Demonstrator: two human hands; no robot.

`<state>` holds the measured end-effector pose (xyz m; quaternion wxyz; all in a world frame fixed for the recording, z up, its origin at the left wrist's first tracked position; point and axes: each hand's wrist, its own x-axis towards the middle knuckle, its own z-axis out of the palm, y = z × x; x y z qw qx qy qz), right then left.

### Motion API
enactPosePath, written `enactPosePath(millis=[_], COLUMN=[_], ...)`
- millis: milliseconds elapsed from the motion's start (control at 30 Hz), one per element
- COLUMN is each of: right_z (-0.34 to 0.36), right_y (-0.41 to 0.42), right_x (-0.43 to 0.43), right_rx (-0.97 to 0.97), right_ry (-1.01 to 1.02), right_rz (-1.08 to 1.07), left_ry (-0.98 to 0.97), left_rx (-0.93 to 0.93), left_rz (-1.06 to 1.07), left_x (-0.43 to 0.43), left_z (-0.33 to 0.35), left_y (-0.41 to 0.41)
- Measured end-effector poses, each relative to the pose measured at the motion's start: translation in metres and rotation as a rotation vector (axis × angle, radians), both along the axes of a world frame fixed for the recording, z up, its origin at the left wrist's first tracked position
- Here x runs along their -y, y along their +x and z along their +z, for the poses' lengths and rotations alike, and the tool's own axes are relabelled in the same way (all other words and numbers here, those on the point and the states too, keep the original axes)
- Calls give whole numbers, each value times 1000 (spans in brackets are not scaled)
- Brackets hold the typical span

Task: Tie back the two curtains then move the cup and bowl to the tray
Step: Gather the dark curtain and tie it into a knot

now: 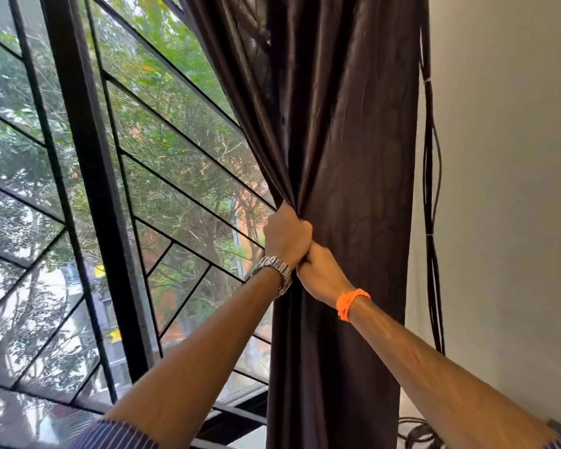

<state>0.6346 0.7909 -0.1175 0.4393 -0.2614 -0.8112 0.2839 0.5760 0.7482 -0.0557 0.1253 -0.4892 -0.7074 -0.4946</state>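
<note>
Left hand (pixel 287 236) and right hand (pixel 321 273) both clamp the bunched curtain (pixel 337 140) — window (pixel 127 189) left, cables (pixel 431 189) right.

The curtain (pixel 337 124) hangs bunched between the barred window (pixel 175 140) and the wall (pixel 515 189). Both hands crowd its left edge at the waist, gripping it: the left hand (pixel 287 236) above, the right hand (pixel 321 273) touching it just below. Left of them a thick black post (pixel 94 176) and slanted bars close the way. Right of the curtain a narrow strip of wall is open, but black cables (pixel 429 189) hang down it just beside the cloth, with a coil (pixel 418 434) at the bottom.
</note>
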Motion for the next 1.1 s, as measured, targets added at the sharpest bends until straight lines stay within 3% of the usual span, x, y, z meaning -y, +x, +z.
enactPosePath(millis=[233, 333, 567, 667, 833, 1100], right_z=[-3, -2, 17, 23, 20, 19], right_y=[24, 41, 82, 96, 96, 61], right_x=[-18, -36, -98, -125, -148, -114], right_rx=[-53, -186, -555, -563, -523, -475], right_ry=[6, 17, 64, -13, -288, -187], right_rz=[13, 17, -539, -634, -384, -252], left_ry=[-76, -94, -96, -90, -79, -116], left_rx=[-111, -113, -109, -130, -153, -86], left_rz=[-2, 27, 20, 17, 22, 7], left_x=[-26, -34, -42, -42, -41, -33], left_z=[6, 7, 7, 6, 5, 4], left_y=[11, 8, -1, -2, -9, -10])
